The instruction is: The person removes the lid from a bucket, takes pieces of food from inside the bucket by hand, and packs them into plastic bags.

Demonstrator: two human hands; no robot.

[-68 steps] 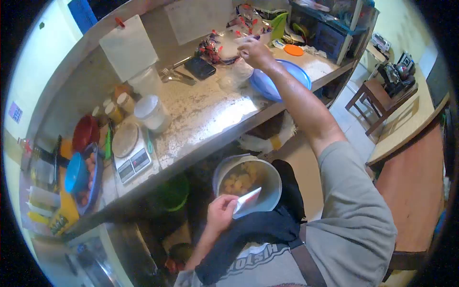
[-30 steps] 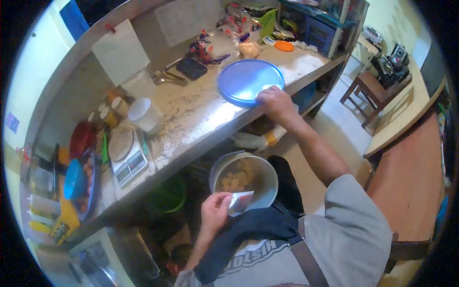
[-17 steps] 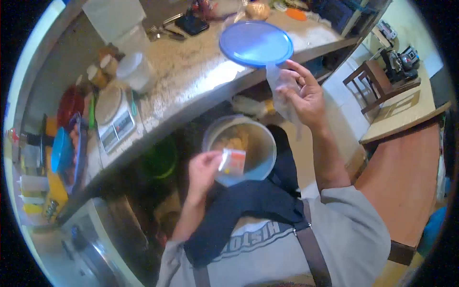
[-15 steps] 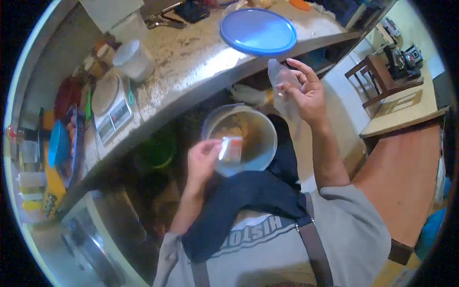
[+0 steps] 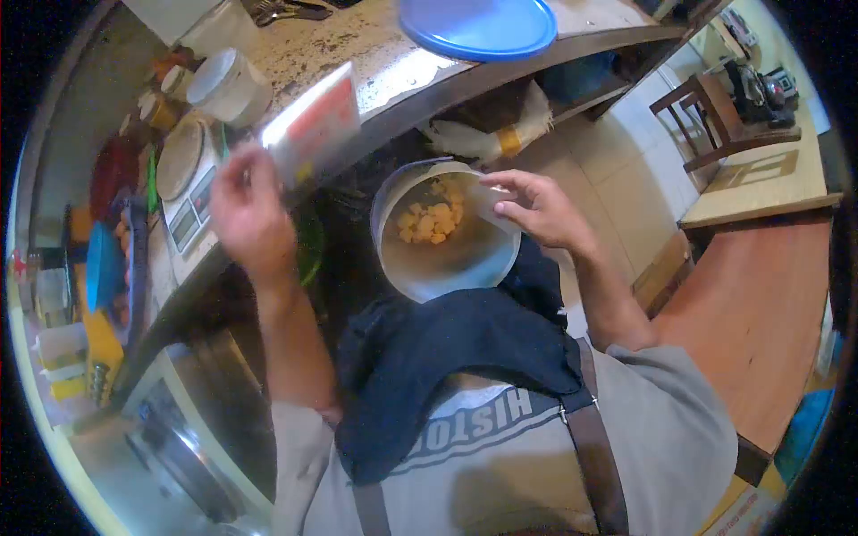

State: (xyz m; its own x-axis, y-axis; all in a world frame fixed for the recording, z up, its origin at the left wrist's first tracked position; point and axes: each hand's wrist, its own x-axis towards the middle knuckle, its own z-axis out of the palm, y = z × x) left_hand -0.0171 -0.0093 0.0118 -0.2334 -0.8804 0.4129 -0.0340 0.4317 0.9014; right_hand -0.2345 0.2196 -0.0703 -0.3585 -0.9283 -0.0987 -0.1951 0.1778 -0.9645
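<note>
My left hand (image 5: 252, 214), blurred by motion, is raised beside the counter edge, its fingers closed on a clear plastic packet (image 5: 315, 125) with a red and white label. My right hand (image 5: 541, 210) hovers at the right rim of a white bucket (image 5: 451, 272), thumb and fingers pinching a piece of translucent plastic (image 5: 490, 204). Inside the bucket, several orange-yellow chunks (image 5: 431, 223) lie at the bottom. The bucket stands just in front of my lap, which a dark cloth (image 5: 438, 330) covers.
On the counter (image 5: 313, 49) are a round blue lid (image 5: 478, 27), a white tub (image 5: 231, 87) and a kitchen scale (image 5: 185, 223). A blue bowl (image 5: 105, 268) is at far left. A white sack (image 5: 496, 129) lies beyond the bucket. A wooden chair (image 5: 715, 125) stands at right.
My left hand has moved from over the bucket up and left with the packet. My right hand has come down to the bucket rim with the translucent plastic. The view has shifted slightly.
</note>
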